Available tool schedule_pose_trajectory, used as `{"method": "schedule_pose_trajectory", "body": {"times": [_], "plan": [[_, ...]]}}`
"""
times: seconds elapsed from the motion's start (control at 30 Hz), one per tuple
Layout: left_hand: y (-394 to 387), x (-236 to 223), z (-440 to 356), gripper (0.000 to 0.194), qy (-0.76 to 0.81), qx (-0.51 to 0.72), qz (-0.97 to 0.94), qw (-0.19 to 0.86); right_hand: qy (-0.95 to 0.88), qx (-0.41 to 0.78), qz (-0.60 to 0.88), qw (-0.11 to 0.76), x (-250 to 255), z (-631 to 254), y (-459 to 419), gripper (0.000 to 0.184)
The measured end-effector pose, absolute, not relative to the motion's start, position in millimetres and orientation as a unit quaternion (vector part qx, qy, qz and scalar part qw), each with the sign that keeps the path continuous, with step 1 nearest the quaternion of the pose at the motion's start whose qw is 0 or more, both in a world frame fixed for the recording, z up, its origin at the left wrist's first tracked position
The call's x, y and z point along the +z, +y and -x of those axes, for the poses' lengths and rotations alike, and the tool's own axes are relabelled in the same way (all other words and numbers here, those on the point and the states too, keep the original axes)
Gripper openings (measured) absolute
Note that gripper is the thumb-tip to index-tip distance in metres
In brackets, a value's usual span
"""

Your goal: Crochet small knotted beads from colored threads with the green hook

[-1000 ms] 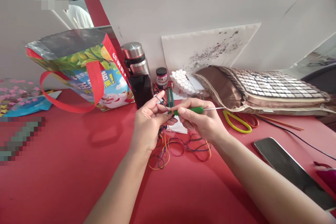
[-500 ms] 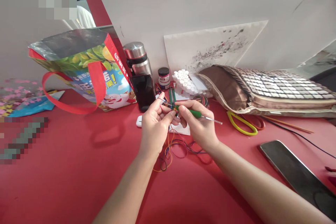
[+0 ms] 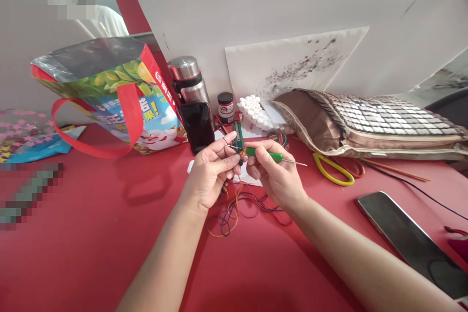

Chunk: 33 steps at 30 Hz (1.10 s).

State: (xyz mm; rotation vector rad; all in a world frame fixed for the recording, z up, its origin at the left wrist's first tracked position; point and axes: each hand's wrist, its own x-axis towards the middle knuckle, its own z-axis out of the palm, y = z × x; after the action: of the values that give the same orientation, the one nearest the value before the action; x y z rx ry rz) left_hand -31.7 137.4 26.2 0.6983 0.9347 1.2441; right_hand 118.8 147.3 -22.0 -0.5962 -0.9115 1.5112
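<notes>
My left hand (image 3: 210, 171) is closed, pinching a small multicoloured piece of knotted thread (image 3: 242, 157) between thumb and fingers. A dark strand runs over its raised index finger. In my right hand (image 3: 280, 173) is a crochet hook (image 3: 274, 157) with a green grip and thin metal ends, held like a pen. Its left tip meets the strand beside the left fingers; the exact stitch is too small to make out. Loose coloured threads (image 3: 234, 212) trail from the piece onto the red table below both hands.
Behind the hands stand a dark phone (image 3: 198, 127), a steel flask (image 3: 190, 78) and a lidded jar (image 3: 225, 108). A colourful bag (image 3: 106, 102) is at left. Rightward lie yellow-handled scissors (image 3: 331, 175), another phone (image 3: 405, 239) and a tile-covered cushion (image 3: 387, 122).
My left hand has shifted slightly left, and a bit more of the knotted piece shows below it. The hook lies a little flatter. The whole view has moved slightly.
</notes>
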Motion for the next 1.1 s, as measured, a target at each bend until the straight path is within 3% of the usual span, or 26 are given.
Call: {"method": "schedule_pose_trajectory", "body": {"times": [0.43,1.1], "plan": [[135.0,33.1,32.5,0.07,0.44,0.537,-0.345,0.633,-0.389,0.653,0.293,0.58,-6.2,-131.0,151.5,0.025],[136.3,32.6,44.4,0.061,0.451,0.504,-0.368,0.638,-0.414,0.67,0.292,0.543,2.2,-153.4,162.5,0.028]]}}
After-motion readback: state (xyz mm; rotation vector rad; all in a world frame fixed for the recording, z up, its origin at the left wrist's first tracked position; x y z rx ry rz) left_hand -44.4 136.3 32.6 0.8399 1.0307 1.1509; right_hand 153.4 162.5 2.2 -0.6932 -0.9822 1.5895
